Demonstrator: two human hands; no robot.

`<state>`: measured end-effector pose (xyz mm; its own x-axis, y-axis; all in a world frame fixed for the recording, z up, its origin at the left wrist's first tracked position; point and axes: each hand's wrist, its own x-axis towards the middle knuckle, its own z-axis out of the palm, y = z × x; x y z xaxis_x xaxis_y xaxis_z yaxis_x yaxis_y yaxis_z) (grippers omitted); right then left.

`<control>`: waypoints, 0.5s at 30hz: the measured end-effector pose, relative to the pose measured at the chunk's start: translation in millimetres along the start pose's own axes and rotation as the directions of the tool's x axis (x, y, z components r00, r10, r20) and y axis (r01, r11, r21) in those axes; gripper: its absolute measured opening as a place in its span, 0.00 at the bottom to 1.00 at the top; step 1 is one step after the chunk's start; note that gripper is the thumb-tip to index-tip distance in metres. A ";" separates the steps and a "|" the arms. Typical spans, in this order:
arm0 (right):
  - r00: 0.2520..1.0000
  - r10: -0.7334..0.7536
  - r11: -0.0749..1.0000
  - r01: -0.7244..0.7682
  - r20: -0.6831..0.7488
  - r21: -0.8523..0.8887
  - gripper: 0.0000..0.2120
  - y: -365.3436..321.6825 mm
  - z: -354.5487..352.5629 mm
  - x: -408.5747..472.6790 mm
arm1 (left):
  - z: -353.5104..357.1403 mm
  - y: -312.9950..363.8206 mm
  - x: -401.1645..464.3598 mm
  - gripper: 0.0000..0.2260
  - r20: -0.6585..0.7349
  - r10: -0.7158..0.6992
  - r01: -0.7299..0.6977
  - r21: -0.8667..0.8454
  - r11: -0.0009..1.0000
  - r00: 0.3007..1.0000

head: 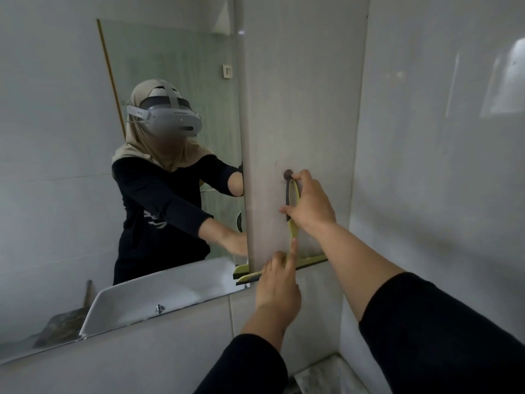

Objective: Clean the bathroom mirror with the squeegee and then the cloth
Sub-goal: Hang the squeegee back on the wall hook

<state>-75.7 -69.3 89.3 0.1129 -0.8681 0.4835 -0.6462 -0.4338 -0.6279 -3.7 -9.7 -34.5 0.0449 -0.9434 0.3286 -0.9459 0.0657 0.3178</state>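
Clearly the squeegee hangs upright from the wall hook, right hand pinching its handle loop, left hand fingers touching the stem just above the blade beside the mirror.

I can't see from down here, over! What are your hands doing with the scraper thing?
Right hand gripping squeegee handle at wall hook. Left hand steadying its lower stem. Mirror untouched by blade. Cloth not in view.
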 end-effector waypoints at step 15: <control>0.842 -0.202 0.920 0.339 0.500 -0.198 0.19 -129.6 8.8 -91.3 | -149.8 -85.3 -94.0 0.15 0.076 -0.147 0.143 0.049 0.988 0.986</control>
<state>4.4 64.1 121.3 0.6034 -0.7639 0.2287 -0.7056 -0.6451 -0.2931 120.9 122.0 40.7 0.1587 -0.9648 0.2095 -0.9444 -0.0865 0.3173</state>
